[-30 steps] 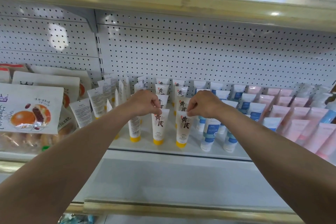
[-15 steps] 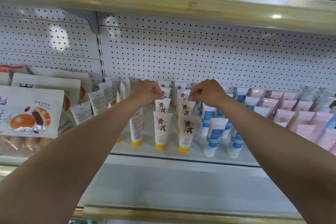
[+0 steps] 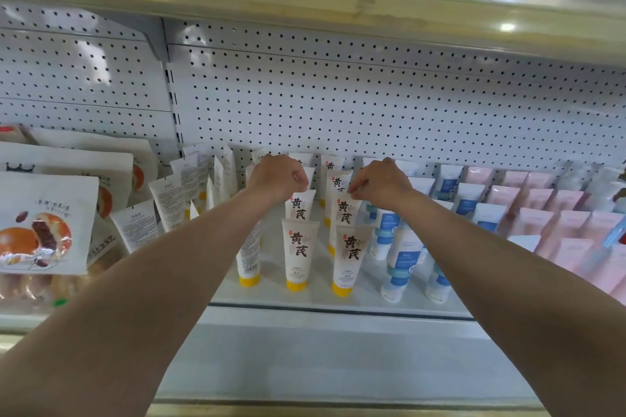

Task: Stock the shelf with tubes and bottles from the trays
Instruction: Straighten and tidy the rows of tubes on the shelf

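Nearest to the camera, two bare forearms are being stretched forward over the white shelf (image 3: 305, 310) edge, and both are being held above the rows of tubes.

Just below and before the hands, the front tubes with yellow caps are being kept upright on their caps: one yellow-capped tube (image 3: 298, 252) is standing under the left hand and a second front tube (image 3: 349, 257) under the right hand. Directly below the left forearm a third tube (image 3: 250, 256) is being shown with its back label turned outward.

The left hand (image 3: 277, 178) is being held with the fingers curled downward over the top of a second-row tube (image 3: 299, 205); whether this tube is being pinched cannot be told, because the fingertips are hidden. The right hand (image 3: 381, 183) is being held beside it, slightly apart, and the crimped top edge of another second-row tube (image 3: 345, 210) is being pinched between its thumb and fingers.

To the right of the right hand, blue-labelled tubes (image 3: 403, 257) are being displayed, and further right pink tubes (image 3: 542, 223). To the left of the left hand, white tubes with printed backs (image 3: 139, 227) and pastry bags (image 3: 44, 223) are being displayed.

Behind the hands, more tubes are being kept in rows up to the white pegboard wall (image 3: 338, 101).
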